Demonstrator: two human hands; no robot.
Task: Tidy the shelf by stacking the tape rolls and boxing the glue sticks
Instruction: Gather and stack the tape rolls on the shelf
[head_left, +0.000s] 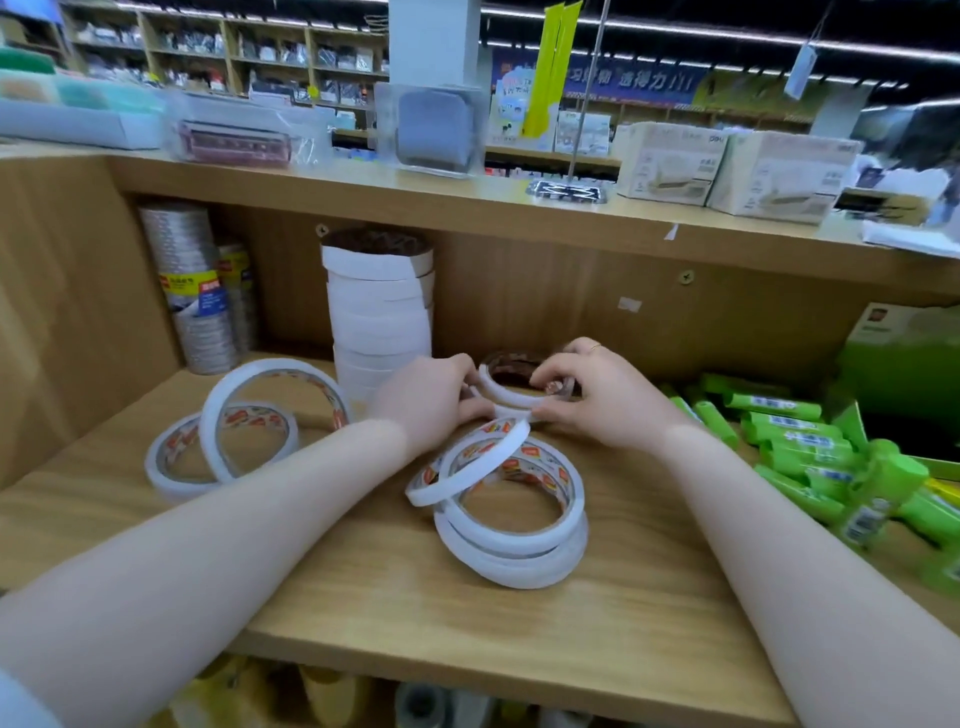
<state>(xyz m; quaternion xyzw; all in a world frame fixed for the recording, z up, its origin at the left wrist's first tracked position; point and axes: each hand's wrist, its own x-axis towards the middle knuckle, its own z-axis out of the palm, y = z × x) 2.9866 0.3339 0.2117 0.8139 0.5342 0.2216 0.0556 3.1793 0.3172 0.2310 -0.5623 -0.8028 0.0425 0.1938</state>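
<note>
Wooden shelf (363, 587) being occupied by: tall white tape stack (382, 312) at back; silver tape rolls (195, 291) back left; loose white rolls (244, 431) left; low roll pile (511, 514) centre; green glue sticks (810, 457) being heaped right, beside green box (904, 358).

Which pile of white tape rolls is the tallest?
The tall stack against the back panel, left of both hands; the other white rolls lie low or loose.
</note>
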